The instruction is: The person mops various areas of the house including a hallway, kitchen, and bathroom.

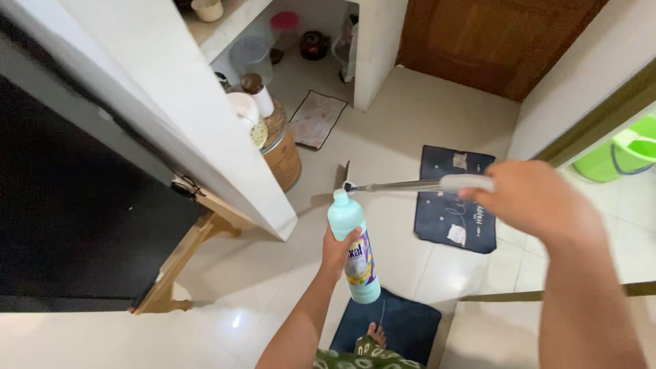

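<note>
My left hand (336, 250) grips a pale turquoise plastic bottle (353, 253) with a printed label and a capped top, held upright over the tiled floor. My right hand (529, 199) is closed around the grey grip of a long metal pole (403, 185), which runs left and away from me toward the floor. The pole's far end is close to the bottle's cap in the view. My foot (375, 334) shows below, standing on a dark blue mat (403, 321).
A white wall corner (225, 157) stands on the left, with a wooden stand (181, 256) and a black panel beside it. A round wooden-look bin (283, 154), jars and containers sit by the shelves. A dark printed mat (454, 198), a small patterned mat (316, 119), a green bucket (618, 157) and a wooden door (492, 37) lie ahead.
</note>
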